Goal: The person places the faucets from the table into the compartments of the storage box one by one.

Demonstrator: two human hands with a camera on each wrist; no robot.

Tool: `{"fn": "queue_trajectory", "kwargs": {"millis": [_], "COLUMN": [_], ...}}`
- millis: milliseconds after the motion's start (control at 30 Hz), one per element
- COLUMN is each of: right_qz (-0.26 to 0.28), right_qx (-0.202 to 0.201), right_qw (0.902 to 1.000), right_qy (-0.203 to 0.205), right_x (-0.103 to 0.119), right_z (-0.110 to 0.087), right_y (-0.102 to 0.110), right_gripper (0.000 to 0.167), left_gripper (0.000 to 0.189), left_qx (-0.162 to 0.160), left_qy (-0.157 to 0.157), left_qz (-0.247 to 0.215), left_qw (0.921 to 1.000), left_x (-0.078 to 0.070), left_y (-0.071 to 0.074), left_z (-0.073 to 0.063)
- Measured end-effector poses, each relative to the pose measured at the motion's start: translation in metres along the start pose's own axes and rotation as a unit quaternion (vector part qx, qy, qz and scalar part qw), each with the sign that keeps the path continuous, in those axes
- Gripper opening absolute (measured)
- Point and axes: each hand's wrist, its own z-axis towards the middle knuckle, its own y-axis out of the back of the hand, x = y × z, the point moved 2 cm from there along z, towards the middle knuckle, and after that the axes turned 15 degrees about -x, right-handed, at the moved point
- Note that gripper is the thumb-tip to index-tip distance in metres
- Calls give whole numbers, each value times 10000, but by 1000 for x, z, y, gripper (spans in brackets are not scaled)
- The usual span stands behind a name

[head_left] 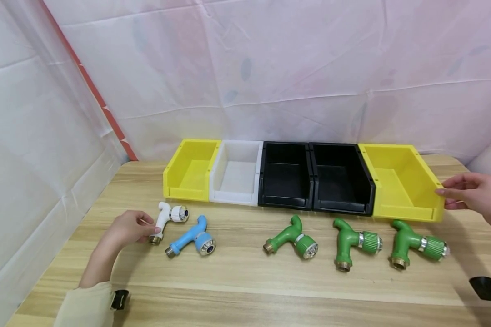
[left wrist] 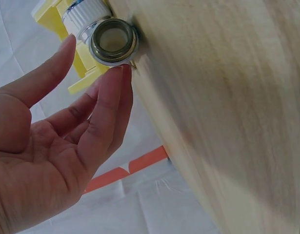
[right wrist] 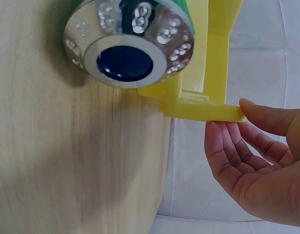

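Note:
My left hand [head_left: 128, 227] is at the threaded end of a white tap [head_left: 163, 220] on the table's left side. In the left wrist view its fingertips touch or nearly touch the brass end [left wrist: 114, 41], and the thumb stands apart from the fingers. Beside that tap lies a blue tap [head_left: 190, 236]. On the right, my right hand [head_left: 470, 193] pinches the front side edge of the right yellow bin [head_left: 429, 181] between thumb and fingers. Three green taps [head_left: 288, 234], one close below this bin, lie in a row; a chrome knob end [right wrist: 130, 48] looms in the right wrist view.
Left of the right yellow bin, a black bin [head_left: 343, 181], another black bin [head_left: 286, 177], a white bin [head_left: 236, 172] and a smaller yellow bin [head_left: 192, 168] stand side by side. A pale cloth [head_left: 270, 68] hangs behind the wooden table [head_left: 249, 281].

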Motion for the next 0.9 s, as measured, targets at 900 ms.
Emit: {"fn": "queue_trajectory", "kwargs": {"millis": [900], "right_qz": [243], "right_qx": [-212], "right_qw": [9992], "right_qy": [-238], "right_x": [-44], "right_z": [25], "right_y": [-9], "right_gripper": [25], "left_gripper": [29], "left_qx": [-10], "left_qy": [214], "left_qz": [557], "left_qw": [9982], "left_x": [3], "left_y": [-6], "left_z": [3]}}
